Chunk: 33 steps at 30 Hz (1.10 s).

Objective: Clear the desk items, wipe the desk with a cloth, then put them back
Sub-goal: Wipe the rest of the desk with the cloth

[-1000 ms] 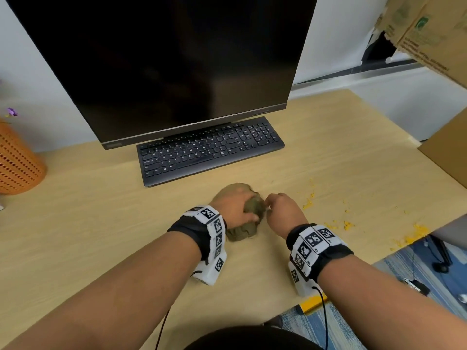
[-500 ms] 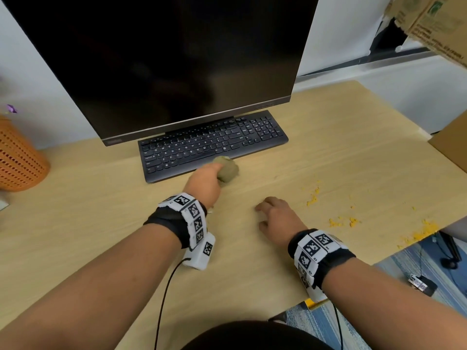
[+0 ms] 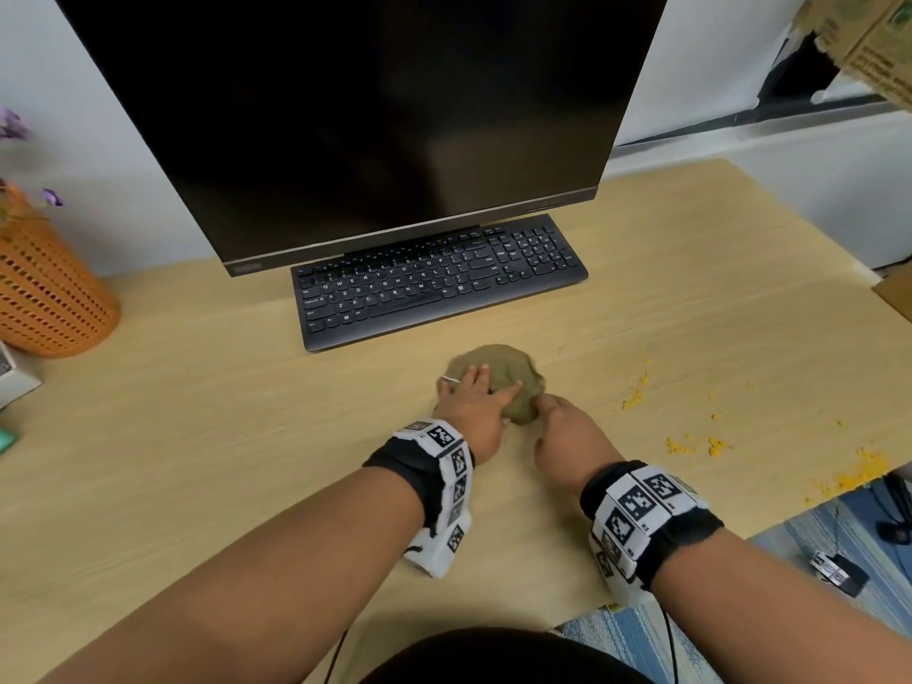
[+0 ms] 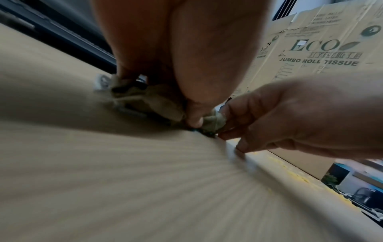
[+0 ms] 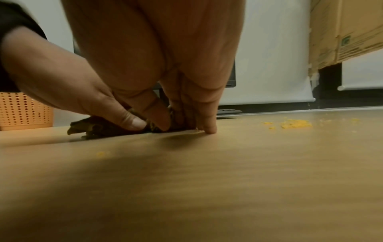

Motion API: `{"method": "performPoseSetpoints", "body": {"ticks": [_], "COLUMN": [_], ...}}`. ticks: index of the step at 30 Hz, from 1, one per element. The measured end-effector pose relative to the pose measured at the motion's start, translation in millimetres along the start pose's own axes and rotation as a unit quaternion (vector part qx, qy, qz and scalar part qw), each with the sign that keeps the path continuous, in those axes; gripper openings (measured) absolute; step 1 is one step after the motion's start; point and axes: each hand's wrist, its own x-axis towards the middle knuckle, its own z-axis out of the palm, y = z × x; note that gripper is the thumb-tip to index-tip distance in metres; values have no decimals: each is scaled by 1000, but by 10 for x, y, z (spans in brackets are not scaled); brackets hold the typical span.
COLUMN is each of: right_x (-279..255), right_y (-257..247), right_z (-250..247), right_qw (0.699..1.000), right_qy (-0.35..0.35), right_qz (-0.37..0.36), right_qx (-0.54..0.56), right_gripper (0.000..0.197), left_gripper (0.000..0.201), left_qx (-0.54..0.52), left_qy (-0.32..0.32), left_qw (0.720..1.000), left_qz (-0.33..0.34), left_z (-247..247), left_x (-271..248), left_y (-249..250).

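Observation:
An olive-brown cloth lies crumpled on the wooden desk, just in front of the black keyboard. My left hand lies on top of it with fingers straight, pressing it down; the left wrist view shows the thumb pushing into the cloth. My right hand is at the cloth's right edge and pinches a corner of it between curled fingers. In the right wrist view its little finger touches the desk beside the cloth.
A dark monitor stands over the keyboard. Orange crumbs are scattered on the desk to the right, up to its front right edge. An orange mesh basket stands at the far left. Cardboard boxes hang over the right side.
Half a second ago my left hand held the balled cloth up near the keyboard and my right hand rested on the desk. Now the cloth lies on the desk with both hands on it.

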Motion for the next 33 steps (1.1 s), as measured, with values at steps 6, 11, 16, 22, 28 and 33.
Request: {"method": "performPoseSetpoints", "body": {"ticks": [6, 11, 16, 22, 28, 33], "right_x": [-25, -25, -29, -64, -35, 27], "right_y": [40, -32, -46, -19, -86, -234], "right_z": [23, 64, -2, -58, -35, -94], "right_qw": [1000, 999, 999, 998, 994, 986], "right_qy": [-1, -12, -20, -28, -53, -91], "right_qz": [26, 33, 42, 46, 59, 66], "right_qx": [17, -5, -9, -26, -73, -123], "right_gripper": [45, 51, 55, 55, 52, 45], "left_gripper": [74, 57, 54, 55, 55, 58], "left_qx": [-20, -27, -27, 48, 26, -27], "left_qy": [20, 0, 8, -28, -16, 15], "left_qw": [1000, 999, 996, 997, 998, 996], "left_qz": [10, -46, -79, 59, 52, -85], "left_z": [-140, -81, -73, 3, 111, 21], "left_x": [-168, -437, -450, -561, -702, -794], "left_y": [-237, -627, -847, -808, -779, -1056]}}
